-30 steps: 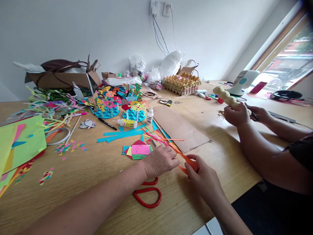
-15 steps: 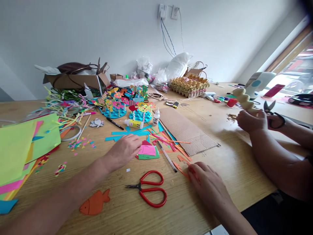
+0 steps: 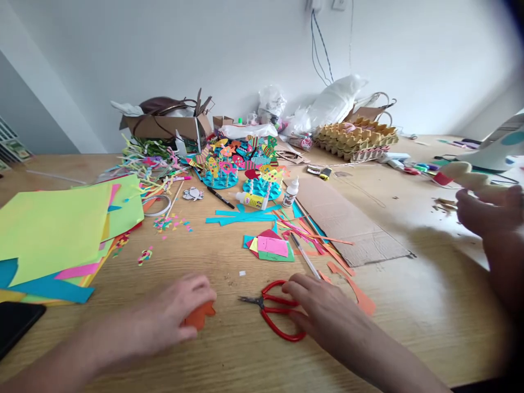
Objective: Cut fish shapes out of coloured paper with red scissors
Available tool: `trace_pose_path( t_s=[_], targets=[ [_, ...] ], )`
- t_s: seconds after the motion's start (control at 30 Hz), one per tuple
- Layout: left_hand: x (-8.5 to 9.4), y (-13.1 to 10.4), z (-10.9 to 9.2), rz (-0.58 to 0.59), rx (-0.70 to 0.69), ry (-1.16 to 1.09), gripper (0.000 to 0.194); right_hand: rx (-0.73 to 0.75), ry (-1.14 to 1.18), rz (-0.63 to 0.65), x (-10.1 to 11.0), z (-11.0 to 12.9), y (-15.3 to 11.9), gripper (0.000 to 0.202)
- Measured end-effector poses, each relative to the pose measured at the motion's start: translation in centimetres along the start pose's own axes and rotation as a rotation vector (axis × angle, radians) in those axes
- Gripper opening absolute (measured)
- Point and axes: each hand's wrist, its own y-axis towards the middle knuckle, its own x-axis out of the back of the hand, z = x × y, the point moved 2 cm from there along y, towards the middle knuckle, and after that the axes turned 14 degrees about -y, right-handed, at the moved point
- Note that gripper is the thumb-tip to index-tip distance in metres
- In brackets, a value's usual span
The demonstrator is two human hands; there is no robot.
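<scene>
My left hand (image 3: 180, 305), partly blurred, is curled over an orange paper fish (image 3: 200, 316), its thumb and fingers on either side of it. The fish's front part is hidden under the hand. My right hand (image 3: 315, 305) is at the handles of the red-handled scissors (image 3: 272, 323), fingers over the upper loop and thumb by the lower one. The blades point left on the table. Beyond the hands lies a small stack of coloured paper pieces (image 3: 272, 246) with a pen (image 3: 305, 255) beside it. Orange paper offcuts (image 3: 360, 295) lie right of my right hand.
Coloured paper sheets (image 3: 53, 229) and a black phone (image 3: 18, 327) are at left. Glue bottles (image 3: 291, 192), paper-fish models (image 3: 262, 188) and a cardboard sheet (image 3: 352, 224) lie farther back, with egg trays (image 3: 356, 139) behind. A co-worker's hand (image 3: 487, 218) is at right.
My left hand has come back from the paper stack to the orange fish. My right hand has moved left from the orange offcuts to the scissors. The view has turned left.
</scene>
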Motion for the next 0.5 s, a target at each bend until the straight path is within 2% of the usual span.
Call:
trace_pose_path(
  t_s=[0.13, 0.23, 0.3, 0.4, 0.5],
  targets=[
    [-1.8, -1.3, -0.3, -0.079, -0.039, 0.122, 0.036, 0.042, -0.064, 0.009, 0.0, 1.2, 0.4, 0.029],
    [-2.0, -1.1, 0.0, -0.115, -0.064, 0.172, 0.033, 0.017, -0.149, 0.124, -0.1, 1.9, 0.9, 0.029],
    [-1.8, -0.8, 0.4, -0.148, -0.084, 0.189, 0.032, 0.016, -0.148, 0.129, -0.4, 2.0, 1.0, 0.031],
    [-1.4, -0.3, 1.2, -0.201, -0.107, 0.206, 0.032, -0.030, -0.059, 0.063, -0.9, 1.4, 1.2, 0.029],
    [-1.1, 0.3, 2.1, -0.233, -0.117, 0.228, 0.032, -0.075, 0.080, -0.057, -0.3, 0.3, 1.6, 0.020]
  ],
)
